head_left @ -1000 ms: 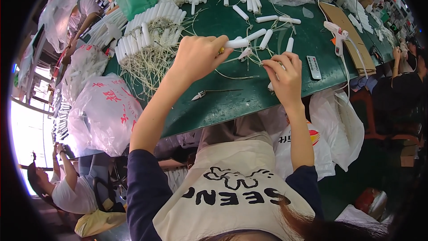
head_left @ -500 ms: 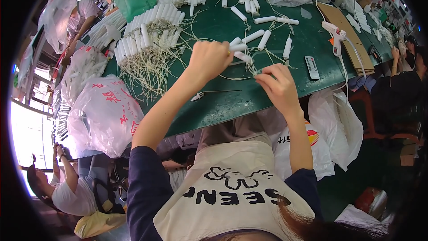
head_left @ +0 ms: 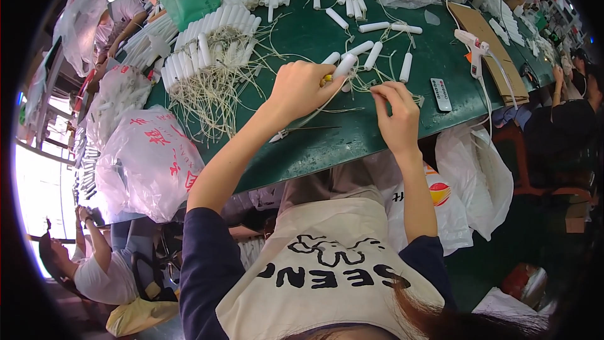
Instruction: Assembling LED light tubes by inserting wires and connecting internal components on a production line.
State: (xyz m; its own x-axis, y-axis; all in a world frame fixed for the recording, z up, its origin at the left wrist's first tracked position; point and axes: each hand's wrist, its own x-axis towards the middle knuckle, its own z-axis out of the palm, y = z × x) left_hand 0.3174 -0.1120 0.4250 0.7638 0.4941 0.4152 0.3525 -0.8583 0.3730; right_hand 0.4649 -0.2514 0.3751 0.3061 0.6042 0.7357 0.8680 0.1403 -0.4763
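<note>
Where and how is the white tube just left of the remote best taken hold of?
Likely the middle of the white tube, pinched from above across its long sides: it is slim and straight, and appears to lie flat with those sides uncovered. The right hand is nearest.

Left hand (head_left: 299, 87) curled, knuckles up; right hand (head_left: 400, 113) angled inward, fingers (head_left: 390, 90) seemingly pinched together.
</note>
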